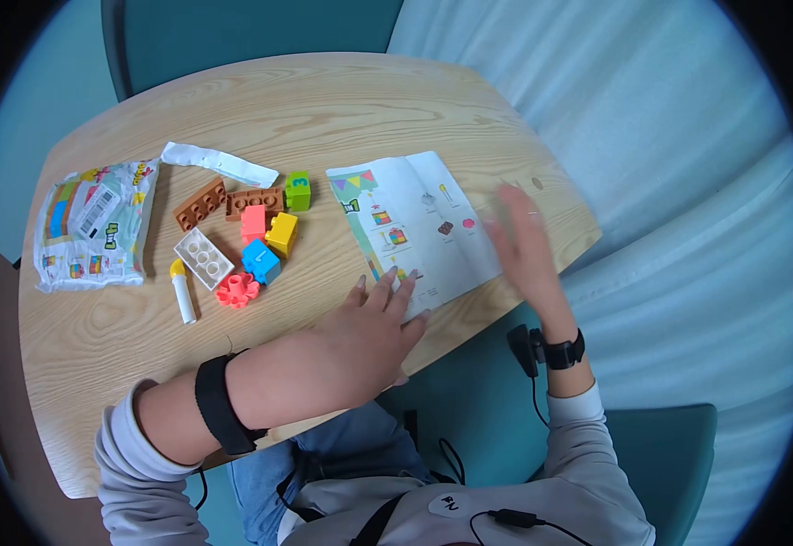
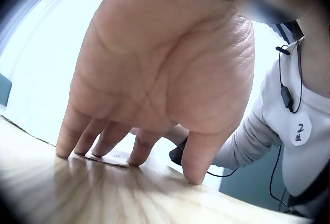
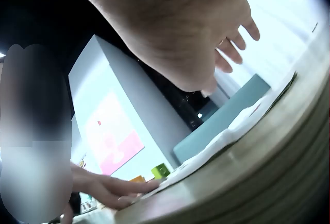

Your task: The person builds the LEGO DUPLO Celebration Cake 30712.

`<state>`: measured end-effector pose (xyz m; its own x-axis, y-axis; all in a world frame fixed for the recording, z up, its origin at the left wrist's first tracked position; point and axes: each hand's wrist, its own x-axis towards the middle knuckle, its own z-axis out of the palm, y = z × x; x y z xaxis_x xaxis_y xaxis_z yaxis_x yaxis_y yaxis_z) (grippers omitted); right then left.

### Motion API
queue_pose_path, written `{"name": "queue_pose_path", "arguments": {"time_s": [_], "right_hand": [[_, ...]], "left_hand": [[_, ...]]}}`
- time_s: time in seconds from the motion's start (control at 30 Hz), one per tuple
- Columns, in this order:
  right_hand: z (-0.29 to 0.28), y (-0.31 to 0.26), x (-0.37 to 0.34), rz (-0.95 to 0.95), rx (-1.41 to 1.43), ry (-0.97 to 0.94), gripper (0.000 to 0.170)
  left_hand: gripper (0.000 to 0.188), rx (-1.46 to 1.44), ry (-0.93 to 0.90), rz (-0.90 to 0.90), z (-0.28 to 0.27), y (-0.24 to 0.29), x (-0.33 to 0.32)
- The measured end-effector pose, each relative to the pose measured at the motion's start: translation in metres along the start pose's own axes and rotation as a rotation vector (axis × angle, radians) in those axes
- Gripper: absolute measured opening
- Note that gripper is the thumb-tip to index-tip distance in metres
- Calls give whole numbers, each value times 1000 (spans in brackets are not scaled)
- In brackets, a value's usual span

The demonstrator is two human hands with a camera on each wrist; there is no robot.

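My left hand [image 1: 360,341] rests on spread fingers [image 1: 380,293] toward one o'clock, palm lifted; my right hand [image 1: 528,253] hovers, fingers toward eleven.

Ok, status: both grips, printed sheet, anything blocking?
Left grip open, fingertips at near corner of printed sheet. Right grip open, raised beside it. Toy bricks off the sheet.

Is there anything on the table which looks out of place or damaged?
The white strip by the bag looks odd, perhaps torn off it. The sheet also looks slightly wavy. Nothing looks spilled.
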<state>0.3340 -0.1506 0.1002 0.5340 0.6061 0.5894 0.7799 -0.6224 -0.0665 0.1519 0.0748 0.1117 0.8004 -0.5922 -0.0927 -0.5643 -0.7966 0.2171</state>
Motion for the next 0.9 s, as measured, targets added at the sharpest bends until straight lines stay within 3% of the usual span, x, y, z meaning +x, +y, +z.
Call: {"name": "queue_pose_path", "arguments": {"time_s": [0.07, 0.1, 0.17, 0.4, 0.77, 0.9], "right_hand": [[2, -27, 2, -169, 34, -165, 51], [6, -32, -2, -164, 34, -162, 51], [13, -39, -9, -150, 122, -495, 60], [17, -27, 11, -71, 166, -617, 67], [63, -27, 84, -53, 9, -775, 87], [59, -24, 101, -12, 50, -841, 77]], "left_hand": [[66, -2, 10, 7, 0, 0, 0], [66, 0, 6, 10, -2, 1, 1], [67, -12, -51, 2, -4, 0, 1], [68, 24, -59, -9, -7, 5, 0], [75, 54, -110, -8, -11, 7, 2], [80, 52, -111, 11, -13, 6, 1]]}}
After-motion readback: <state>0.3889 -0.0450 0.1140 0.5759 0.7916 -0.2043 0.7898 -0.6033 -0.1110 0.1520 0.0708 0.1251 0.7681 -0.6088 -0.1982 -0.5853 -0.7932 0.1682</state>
